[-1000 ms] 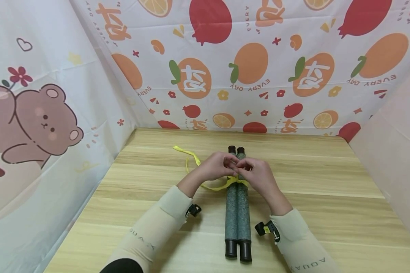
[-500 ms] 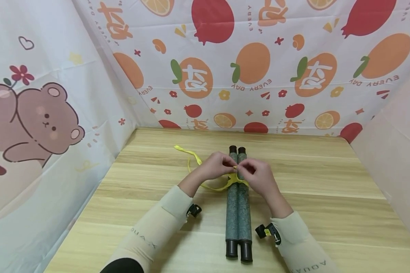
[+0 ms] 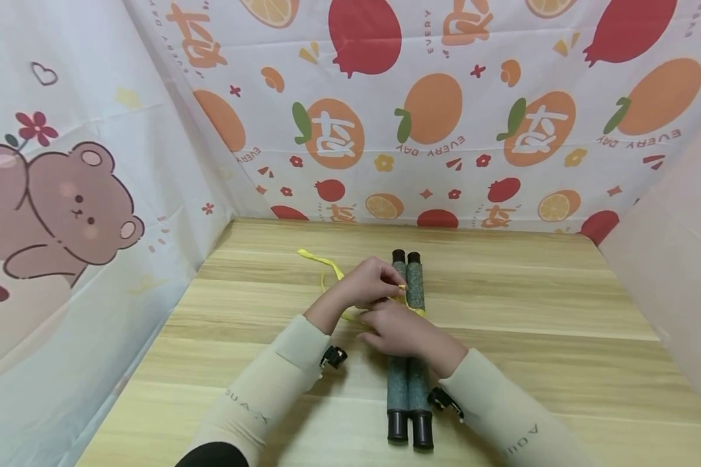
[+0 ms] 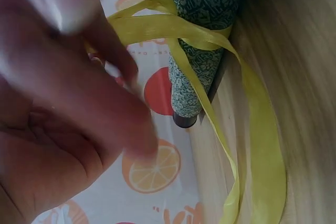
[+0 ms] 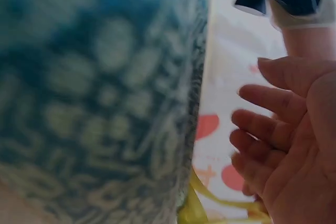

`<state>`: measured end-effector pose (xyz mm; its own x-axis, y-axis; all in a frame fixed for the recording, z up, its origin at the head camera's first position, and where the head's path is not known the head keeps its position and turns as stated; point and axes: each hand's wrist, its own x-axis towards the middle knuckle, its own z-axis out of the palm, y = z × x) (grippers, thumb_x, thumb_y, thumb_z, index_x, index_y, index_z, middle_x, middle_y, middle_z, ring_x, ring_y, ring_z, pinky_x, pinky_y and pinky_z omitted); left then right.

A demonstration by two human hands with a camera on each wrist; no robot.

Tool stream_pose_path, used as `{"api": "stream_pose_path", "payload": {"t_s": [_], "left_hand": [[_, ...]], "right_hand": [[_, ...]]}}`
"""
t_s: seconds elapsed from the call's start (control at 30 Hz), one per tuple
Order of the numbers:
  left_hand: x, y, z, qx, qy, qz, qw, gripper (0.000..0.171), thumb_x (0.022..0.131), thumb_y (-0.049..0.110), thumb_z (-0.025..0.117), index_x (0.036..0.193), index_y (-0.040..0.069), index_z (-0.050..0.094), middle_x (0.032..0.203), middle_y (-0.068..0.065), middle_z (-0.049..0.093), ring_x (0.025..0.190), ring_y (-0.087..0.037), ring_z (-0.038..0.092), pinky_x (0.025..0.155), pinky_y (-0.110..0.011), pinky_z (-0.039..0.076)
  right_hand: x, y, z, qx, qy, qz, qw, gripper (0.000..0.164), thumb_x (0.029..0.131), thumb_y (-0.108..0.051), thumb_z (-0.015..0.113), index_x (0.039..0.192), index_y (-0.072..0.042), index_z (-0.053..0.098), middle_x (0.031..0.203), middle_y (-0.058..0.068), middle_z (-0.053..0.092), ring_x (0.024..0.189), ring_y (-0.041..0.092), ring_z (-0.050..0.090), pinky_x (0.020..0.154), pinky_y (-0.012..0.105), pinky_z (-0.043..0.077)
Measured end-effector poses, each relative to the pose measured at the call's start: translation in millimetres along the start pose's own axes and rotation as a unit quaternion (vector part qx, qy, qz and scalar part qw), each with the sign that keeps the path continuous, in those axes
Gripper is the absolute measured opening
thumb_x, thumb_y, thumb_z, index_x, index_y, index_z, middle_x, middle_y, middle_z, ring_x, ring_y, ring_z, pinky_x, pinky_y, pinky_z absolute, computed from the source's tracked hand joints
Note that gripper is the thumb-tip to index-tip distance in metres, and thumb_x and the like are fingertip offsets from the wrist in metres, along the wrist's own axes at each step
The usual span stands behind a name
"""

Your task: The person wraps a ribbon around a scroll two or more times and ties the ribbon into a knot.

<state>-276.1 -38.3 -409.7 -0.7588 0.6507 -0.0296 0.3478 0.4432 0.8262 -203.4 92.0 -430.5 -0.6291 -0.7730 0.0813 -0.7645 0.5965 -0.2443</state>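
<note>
A hand scroll [image 3: 417, 383], rolled from both ends into two green patterned rolls with dark end caps, lies lengthwise on the table. A yellow ribbon [image 4: 199, 35] is tied around its middle; in the left wrist view its long tails hang beside the roll. My left hand [image 3: 369, 283] pinches a bit of the ribbon above the rolls. Just below it my right hand [image 3: 394, 327] crosses over the scroll, pointing left, its fingers loosely spread near a ribbon tail. The right wrist view shows those fingers [image 5: 262, 129] holding nothing. The knot is mostly hidden behind the hands.
The wooden table [image 3: 531, 292] extends to both sides. A fruit-printed cloth [image 3: 374, 117] hangs along its back edge, and a bear-printed cloth [image 3: 82, 201] hangs at the left. One ribbon tail [image 3: 318, 258] lies on the table left of the scroll.
My right hand has let go of the ribbon and moved down and left across the scroll, below the left hand. The left hand keeps its pinch, nearly still.
</note>
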Motion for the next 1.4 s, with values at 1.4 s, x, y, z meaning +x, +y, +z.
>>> {"api": "stream_pose_path", "payload": {"t_s": [1.4], "left_hand": [[-1.4, -8.1, 4.9, -0.037, 0.032, -0.012, 0.9987, 0.025, 0.093, 0.005, 0.066, 0.118, 0.002, 0.067, 0.090, -0.006, 0.075, 0.080, -0.011, 0.068, 0.069, -0.025, 0.053]], "right_hand": [[-26, 43, -20, 0.085, 0.278, 0.190, 0.938, 0.029, 0.092, -0.034, 0.069, 0.108, -0.010, 0.066, 0.076, -0.002, 0.062, 0.054, 0.006, 0.047, 0.049, 0.023, 0.040]]}}
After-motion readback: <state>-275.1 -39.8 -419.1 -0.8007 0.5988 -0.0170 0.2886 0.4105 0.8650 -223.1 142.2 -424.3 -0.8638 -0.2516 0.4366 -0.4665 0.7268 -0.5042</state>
